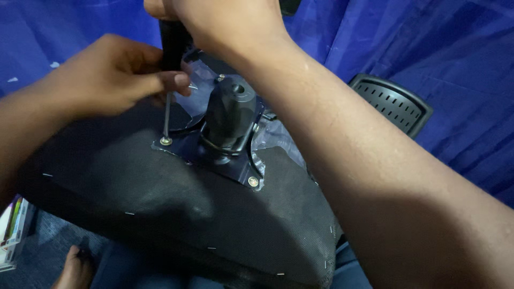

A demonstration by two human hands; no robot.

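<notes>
An upturned chair seat [160, 214] covered in black fabric lies across my lap. A dark metal plate [235, 163] with a black cylindrical hub [230, 112] is fixed to its underside. My right hand [214, 21] grips the black handle of a screwdriver [167, 112] from above. Its thin shaft stands upright with the tip in a brass-coloured screw [166, 141] at the plate's left corner. My left hand [118, 72] steadies the handle, fingers curled beside it. Another screw [253, 182] sits at the plate's near corner.
Blue sheeting [417, 48] covers the background. A black perforated plastic chair part [393, 101] lies at the right. A stack of coloured items [13, 230] sits at the lower left edge, and a bare foot [75, 267] shows below the seat.
</notes>
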